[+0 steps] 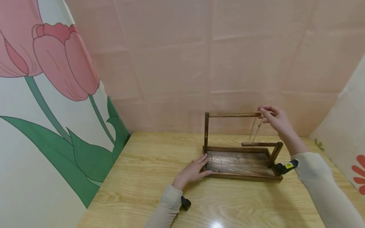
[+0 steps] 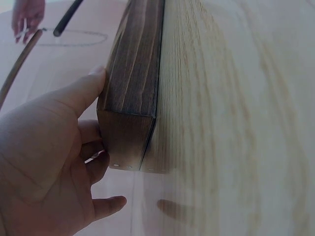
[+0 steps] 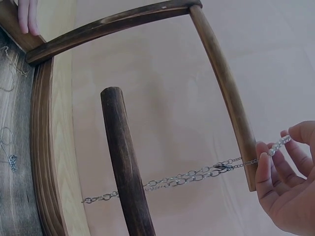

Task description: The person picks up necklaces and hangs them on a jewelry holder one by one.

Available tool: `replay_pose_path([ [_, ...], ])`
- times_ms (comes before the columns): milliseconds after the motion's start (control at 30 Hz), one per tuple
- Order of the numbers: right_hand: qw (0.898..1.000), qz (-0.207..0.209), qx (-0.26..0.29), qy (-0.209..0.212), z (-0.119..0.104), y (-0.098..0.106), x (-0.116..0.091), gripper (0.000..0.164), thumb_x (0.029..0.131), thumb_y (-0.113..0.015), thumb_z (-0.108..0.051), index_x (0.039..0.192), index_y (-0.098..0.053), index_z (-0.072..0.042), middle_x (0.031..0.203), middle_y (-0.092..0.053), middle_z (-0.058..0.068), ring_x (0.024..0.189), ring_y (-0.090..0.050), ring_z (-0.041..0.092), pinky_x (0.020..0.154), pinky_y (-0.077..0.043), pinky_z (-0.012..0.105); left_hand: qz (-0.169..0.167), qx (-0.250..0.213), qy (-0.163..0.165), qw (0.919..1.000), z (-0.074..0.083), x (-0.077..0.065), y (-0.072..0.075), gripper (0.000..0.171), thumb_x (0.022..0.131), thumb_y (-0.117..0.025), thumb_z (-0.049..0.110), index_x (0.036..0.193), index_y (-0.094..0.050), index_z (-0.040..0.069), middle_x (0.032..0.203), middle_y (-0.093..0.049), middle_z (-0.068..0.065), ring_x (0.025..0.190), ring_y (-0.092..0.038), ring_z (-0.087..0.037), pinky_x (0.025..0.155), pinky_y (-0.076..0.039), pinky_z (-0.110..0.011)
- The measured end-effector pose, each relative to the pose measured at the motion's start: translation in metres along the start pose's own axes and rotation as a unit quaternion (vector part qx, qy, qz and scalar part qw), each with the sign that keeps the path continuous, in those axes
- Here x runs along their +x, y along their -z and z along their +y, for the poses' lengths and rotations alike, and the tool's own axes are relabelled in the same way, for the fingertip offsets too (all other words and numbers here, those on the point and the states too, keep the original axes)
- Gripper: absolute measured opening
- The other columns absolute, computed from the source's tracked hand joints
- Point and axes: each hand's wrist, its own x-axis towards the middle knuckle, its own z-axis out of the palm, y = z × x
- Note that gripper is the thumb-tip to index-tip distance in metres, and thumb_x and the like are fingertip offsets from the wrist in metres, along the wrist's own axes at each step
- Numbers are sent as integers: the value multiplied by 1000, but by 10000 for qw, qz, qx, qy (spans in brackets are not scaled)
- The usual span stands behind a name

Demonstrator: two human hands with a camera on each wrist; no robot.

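A dark wooden jewelry stand (image 1: 242, 177) has a tray base, a tall upper bar (image 1: 228, 115) and a lower bar (image 1: 256, 144). At the free end of the upper bar, my right hand (image 1: 276, 120) pinches a silver chain necklace (image 3: 194, 174) by its pale-beaded part (image 3: 279, 146). The chain hangs in a loop around the upper bar's end and down behind the lower bar. My left hand (image 1: 192, 171) holds the tray's left front corner, thumb at the front rim, some fingers bent at the end wall. Its fingertips are partly hidden.
Thin chains (image 1: 218, 161) lie inside the tray, mostly toward its left. The stand sits on a light wood table (image 1: 137, 190). A plain pink backdrop (image 1: 171, 63) rises behind, and a tulip-printed panel (image 1: 65, 57) stands at left.
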Motion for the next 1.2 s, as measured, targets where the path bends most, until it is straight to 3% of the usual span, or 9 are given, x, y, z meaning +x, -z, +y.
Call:
replay_pose_path([
  [167,10000,25,-39,57,-4,-4,-2,37,95,-49,-34,117,-55,-5,110,-58,-12,80,-60,-2,63,-51,16,-17,-48,-18,10000,-2,-3,-1,74,92,-34,60,148,-24,13,157,-8,1,143,-10,-15,112,-21,-50],
  [500,9999,-68,122,-89,-13,-13,-10,42,96,-48,-34,120,-52,0,106,-58,-19,82,-59,-1,65,-51,17,-52,-48,-57,10000,-3,-7,-1,73,92,-34,60,148,-24,14,157,-8,1,143,-10,-15,112,-21,-50],
  [800,9996,-30,289,-72,-19,-21,-14,29,95,-50,-32,114,-58,-12,111,-59,-10,82,-60,2,63,-51,16,-46,8,-94,9999,-4,-11,-2,73,92,-36,60,148,-24,14,156,-9,1,143,-11,-15,112,-21,-50],
  [1200,9994,-8,340,-66,-26,-30,-22,30,96,-50,-31,113,-57,-8,108,-60,-14,81,-61,2,64,-51,18,-78,-63,-129,9999,-2,-18,0,72,93,-36,59,148,-24,14,157,-9,1,143,-11,-16,112,-20,-50],
])
